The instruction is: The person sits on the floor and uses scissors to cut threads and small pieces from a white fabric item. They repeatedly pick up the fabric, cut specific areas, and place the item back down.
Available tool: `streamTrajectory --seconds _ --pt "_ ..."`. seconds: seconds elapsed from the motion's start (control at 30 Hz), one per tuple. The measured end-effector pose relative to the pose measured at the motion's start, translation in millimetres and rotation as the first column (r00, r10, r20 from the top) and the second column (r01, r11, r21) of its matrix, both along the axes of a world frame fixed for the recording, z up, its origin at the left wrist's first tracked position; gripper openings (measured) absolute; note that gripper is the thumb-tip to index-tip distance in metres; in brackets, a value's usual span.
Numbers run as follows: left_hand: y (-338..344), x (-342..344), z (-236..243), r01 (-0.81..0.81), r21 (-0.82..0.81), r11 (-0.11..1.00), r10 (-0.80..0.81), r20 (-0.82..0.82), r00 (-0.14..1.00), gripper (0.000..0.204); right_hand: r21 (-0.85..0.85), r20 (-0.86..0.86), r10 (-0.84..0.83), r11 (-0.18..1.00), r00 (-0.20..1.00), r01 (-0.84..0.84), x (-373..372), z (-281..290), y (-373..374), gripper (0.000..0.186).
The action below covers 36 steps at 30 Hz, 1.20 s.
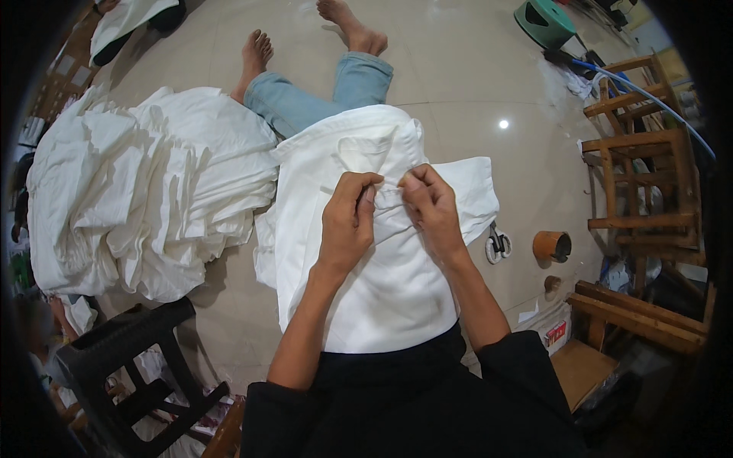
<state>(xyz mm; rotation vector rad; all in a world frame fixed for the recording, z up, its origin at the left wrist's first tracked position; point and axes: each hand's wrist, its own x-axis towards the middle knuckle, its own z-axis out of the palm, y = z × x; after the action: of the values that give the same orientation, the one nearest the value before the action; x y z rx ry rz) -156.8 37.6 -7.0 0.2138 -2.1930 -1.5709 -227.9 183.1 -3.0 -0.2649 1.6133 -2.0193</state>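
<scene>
A white garment lies spread over my lap, reaching over my outstretched legs in pale blue jeans. My left hand pinches its upper middle, thumb and index finger close together. Just to its right, my right hand also pinches the cloth with bent fingers, a small gap between the two hands. Anything small between the fingertips is too small to make out. A large heap of white garments lies to my left, and black-and-white scissors rest on the floor to my right.
A black plastic stool is at lower left; wooden stools and a brown cylindrical container are at right. A green stool is at upper right. Another person's arm shows at the left edge, on the tiled floor.
</scene>
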Motion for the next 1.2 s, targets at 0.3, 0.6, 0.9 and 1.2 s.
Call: streamTrajectory --seconds 0.3,0.6,0.9,1.2 --pt "-18 -14 11 0.212 -0.139 0.967 -0.199 0.103 0.975 0.006 -0.156 0.228 0.093 0.986 0.969 -0.058 -12 4 16 0.026" --pt "-32 -25 21 0.310 0.067 0.948 -0.317 0.271 0.909 0.011 0.373 -0.072 0.364 0.873 0.929 -0.313 -25 14 25 0.030" --pt "-30 -26 19 0.301 -0.146 0.942 -0.257 0.259 0.931 0.015 0.609 -0.236 0.516 0.739 0.823 -0.288 -39 28 19 0.041" --pt "-30 -26 18 0.316 -0.188 0.930 -0.283 0.182 0.942 0.011 0.603 -0.096 0.580 0.680 0.809 -0.416 -47 36 13 0.038"
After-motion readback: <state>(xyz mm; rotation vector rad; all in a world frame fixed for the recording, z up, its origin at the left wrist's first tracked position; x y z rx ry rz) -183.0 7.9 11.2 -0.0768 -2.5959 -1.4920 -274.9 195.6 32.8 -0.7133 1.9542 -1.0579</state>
